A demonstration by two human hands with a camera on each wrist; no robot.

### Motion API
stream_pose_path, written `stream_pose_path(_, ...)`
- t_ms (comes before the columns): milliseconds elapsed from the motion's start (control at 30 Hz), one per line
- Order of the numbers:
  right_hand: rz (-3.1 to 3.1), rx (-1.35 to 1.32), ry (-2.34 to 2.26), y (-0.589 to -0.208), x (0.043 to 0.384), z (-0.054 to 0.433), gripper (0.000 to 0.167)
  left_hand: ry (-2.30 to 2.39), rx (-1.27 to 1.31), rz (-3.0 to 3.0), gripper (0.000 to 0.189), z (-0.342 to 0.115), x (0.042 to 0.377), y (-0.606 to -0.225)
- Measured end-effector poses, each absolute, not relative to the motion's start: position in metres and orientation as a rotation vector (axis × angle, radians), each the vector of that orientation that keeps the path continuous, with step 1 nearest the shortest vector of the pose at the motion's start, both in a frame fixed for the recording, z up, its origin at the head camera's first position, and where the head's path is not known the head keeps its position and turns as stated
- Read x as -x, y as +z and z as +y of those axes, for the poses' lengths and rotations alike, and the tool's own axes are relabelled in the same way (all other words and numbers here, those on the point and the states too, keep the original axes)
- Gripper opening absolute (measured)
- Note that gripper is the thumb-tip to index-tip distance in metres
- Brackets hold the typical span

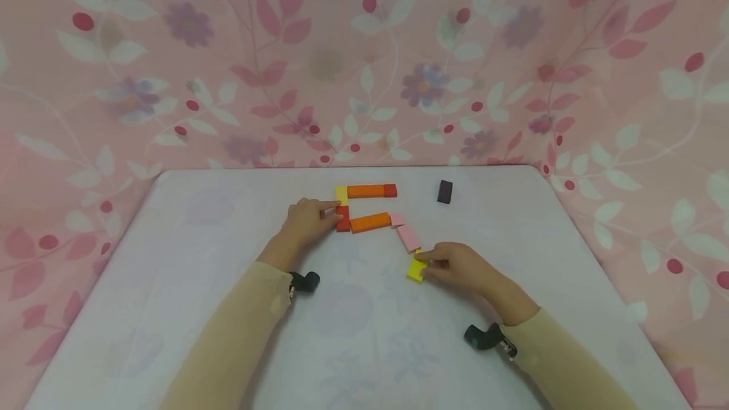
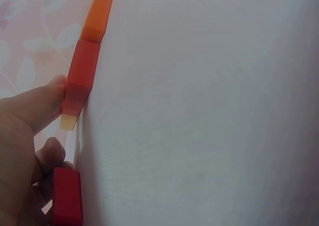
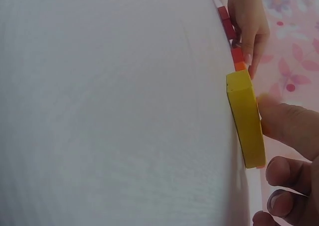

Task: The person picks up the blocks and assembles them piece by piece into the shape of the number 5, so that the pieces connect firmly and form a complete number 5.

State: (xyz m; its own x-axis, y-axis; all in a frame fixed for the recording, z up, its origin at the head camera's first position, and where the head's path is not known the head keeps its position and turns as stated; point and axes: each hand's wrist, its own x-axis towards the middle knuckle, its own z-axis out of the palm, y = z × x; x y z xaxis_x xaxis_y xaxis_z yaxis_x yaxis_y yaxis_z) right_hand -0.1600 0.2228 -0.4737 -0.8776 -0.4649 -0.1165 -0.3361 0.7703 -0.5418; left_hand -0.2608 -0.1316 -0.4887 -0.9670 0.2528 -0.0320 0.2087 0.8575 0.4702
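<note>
Near the middle of the table, my left hand (image 1: 307, 221) touches a red block (image 1: 343, 220) with the thumb; its index finger reaches the joint with a pale yellow block (image 1: 342, 194). Another red block (image 2: 67, 198) shows by its curled fingers in the left wrist view, hidden in the head view. To the right, my right hand (image 1: 464, 269) grips a bright yellow block (image 1: 416, 269) between thumb and index finger. That block sits at the near end of a pink block (image 1: 407, 238), which meets a smaller pink block (image 1: 397, 220).
An orange block (image 1: 370, 223) bridges the red and small pink blocks. Another orange block (image 1: 366, 191) runs from the pale yellow block to a small red block (image 1: 390, 190). A dark block (image 1: 445, 192) lies apart at the back right. Flowered cloth (image 1: 364, 81) hangs behind the table.
</note>
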Motion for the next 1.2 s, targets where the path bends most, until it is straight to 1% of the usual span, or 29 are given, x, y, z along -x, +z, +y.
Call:
stream_pose_path(267, 2.723, 0.549, -0.75, -0.475, 0.16, 0.22, 0.037, 0.726, -0.377, 2.948, 0.05, -0.133, 0.261, -0.489)
stream_pose_path(800, 2.661, 0.66, -0.89, -0.481, 0.164, 0.22, 0.035, 0.726, -0.369, 2.938, 0.049, -0.132, 0.259, -0.485)
stream_pose_path(967, 2.632, 0.643, -0.892, -0.483, 0.166, 0.221, 0.036, 0.714, -0.356, 2.94, 0.05, -0.132, 0.26, -0.487)
stream_pose_path(1200, 2.611, 0.712, -0.901, -0.483, 0.17, 0.224, 0.035, 0.693, -0.373, 2.961, 0.05, -0.132, 0.262, -0.489)
